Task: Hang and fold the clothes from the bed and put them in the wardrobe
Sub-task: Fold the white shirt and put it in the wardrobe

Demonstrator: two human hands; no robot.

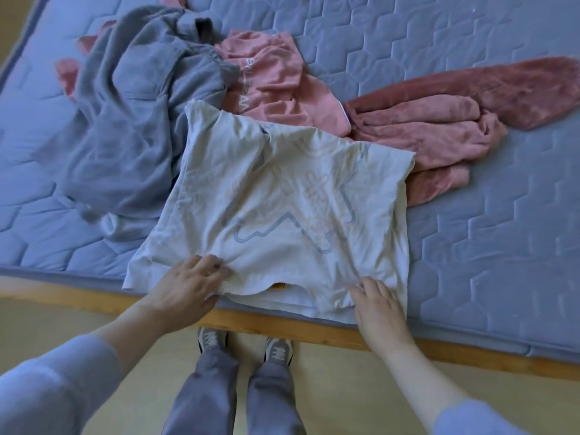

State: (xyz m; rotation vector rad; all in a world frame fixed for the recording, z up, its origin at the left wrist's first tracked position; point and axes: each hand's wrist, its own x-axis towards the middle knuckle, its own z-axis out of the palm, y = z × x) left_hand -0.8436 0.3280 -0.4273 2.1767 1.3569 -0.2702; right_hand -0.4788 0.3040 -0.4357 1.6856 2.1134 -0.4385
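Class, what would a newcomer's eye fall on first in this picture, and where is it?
A white T-shirt lies spread at the mattress's near edge; the left hand grips it and the right hand presses on it. Behind it lie a grey garment at left and pink clothes at right.

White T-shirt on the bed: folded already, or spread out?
Spread out. The white T-shirt lies flat and wrinkled on the mattress, its whole print showing.

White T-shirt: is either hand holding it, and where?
The left hand grips the white T-shirt at its near edge, left of the neck opening. The right hand only rests on the near right corner.
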